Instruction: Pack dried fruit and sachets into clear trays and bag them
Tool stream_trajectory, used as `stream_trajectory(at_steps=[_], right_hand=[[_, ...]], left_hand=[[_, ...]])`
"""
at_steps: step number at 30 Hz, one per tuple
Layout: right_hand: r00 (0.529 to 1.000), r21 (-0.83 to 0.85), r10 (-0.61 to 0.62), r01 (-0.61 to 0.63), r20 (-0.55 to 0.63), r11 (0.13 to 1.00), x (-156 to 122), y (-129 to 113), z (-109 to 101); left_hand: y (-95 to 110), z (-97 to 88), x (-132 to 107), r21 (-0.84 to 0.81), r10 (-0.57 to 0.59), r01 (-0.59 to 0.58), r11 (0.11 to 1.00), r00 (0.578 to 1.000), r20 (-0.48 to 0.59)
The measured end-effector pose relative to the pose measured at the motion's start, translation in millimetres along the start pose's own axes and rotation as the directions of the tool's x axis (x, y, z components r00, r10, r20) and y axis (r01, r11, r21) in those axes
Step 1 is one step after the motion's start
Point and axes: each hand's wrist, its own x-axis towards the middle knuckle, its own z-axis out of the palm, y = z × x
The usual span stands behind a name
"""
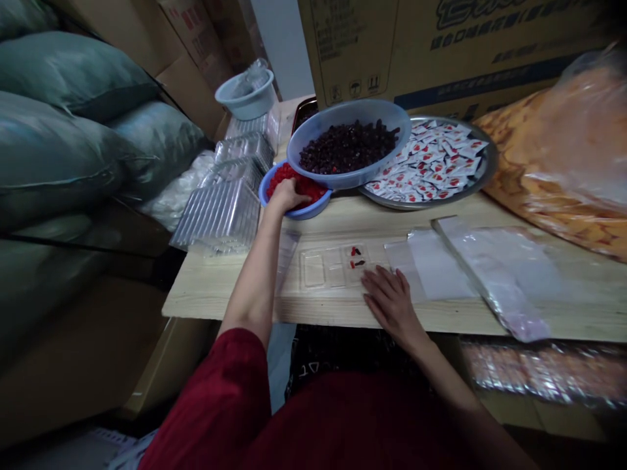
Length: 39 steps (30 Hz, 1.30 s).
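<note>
My left hand reaches into a small blue bowl of red pieces that look like dried fruit. Its thumb shows, but the other fingertips are hidden among the pieces, so its grip cannot be made out. Flat on the right end of a clear plastic tray rests my right hand, fingers stretched out and nothing held. The tray has several compartments. Small red and dark pieces lie in it, just beyond my right fingertips.
A larger bowl of dark dried fruit overlaps the blue one. Right of it is a metal tray of small white sachets. Stacked clear trays stand left; plastic bags and a large orange-patterned bag lie right. A carton stands behind.
</note>
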Motion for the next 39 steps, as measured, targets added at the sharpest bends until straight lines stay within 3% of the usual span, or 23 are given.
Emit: stream_trajectory(at_steps=[3, 9, 13, 16, 20, 23, 26, 28, 30, 32, 33, 36, 39], right_hand=[[1.0, 0.007, 0.003, -0.003, 0.005, 1.0, -1.2, -0.7, 0.9], [0.998, 0.083, 0.0, 0.005, -0.064, 0.997, -21.5, -3.9, 1.3], [0.995, 0.093, 0.025, -0.016, -0.096, 0.996, -31.9, -5.7, 6.4], [0.991, 0.103, 0.066, -0.054, -0.115, 0.993, -33.3, -10.0, 9.0], [0.987, 0.109, 0.098, -0.084, -0.129, 0.99, -31.3, -17.8, 6.3], [0.985, 0.071, 0.116, -0.107, -0.129, 0.992, -29.9, -21.1, 1.4], [0.978, 0.018, 0.154, -0.153, -0.14, 0.988, -30.0, -22.2, -3.4], [0.974, -0.001, 0.17, -0.172, -0.15, 0.985, -30.6, -21.7, -4.8], [0.973, 0.0, 0.17, -0.172, -0.156, 0.985, -31.2, -20.3, -4.3], [0.973, 0.012, 0.168, -0.168, -0.156, 0.986, -31.8, -19.0, -2.7], [0.973, 0.019, 0.168, -0.167, -0.157, 0.986, -32.0, -18.6, -1.9], [0.97, 0.047, 0.175, -0.169, -0.171, 0.984, -32.5, -18.9, -1.3], [0.963, 0.095, 0.183, -0.167, -0.199, 0.981, -33.5, -20.1, -3.2]], left_hand=[[-9.5, 15.2, 19.9, 0.099, 0.014, -0.026, 0.995, 0.993, 0.12], [-9.1, 15.4, -3.3, 0.072, 0.117, -0.121, 0.99, 0.991, 0.061], [-14.0, 7.7, -8.3, 0.069, 0.153, -0.149, 0.986, 0.986, -0.059], [-21.3, 5.1, -6.5, 0.013, 0.112, -0.112, 0.994, 0.986, -0.121], [-30.1, 11.1, -3.7, -0.038, 0.047, -0.049, 0.998, 0.997, -0.066], [-33.3, 17.1, 0.6, -0.135, -0.003, -0.021, 0.991, 0.984, -0.178], [-27.2, 13.8, -5.0, -0.258, -0.111, 0.009, 0.966, 0.918, -0.382], [-12.7, 8.0, -24.9, -0.328, -0.123, -0.039, 0.944, 0.879, -0.46], [12.0, 6.4, -62.7, -0.386, -0.033, -0.145, 0.911, 0.907, -0.419], [42.4, 14.7, -114.4, -0.45, 0.099, -0.182, 0.874, 0.975, -0.202], [57.1, 23.1, -142.2, -0.481, 0.17, -0.179, 0.858, 0.983, -0.063], [87.1, 59.0, -212.8, -0.507, 0.34, -0.194, 0.84, 0.917, 0.211], [92.9, 90.6, -245.5, -0.508, 0.423, -0.258, 0.822, 0.874, 0.239]])
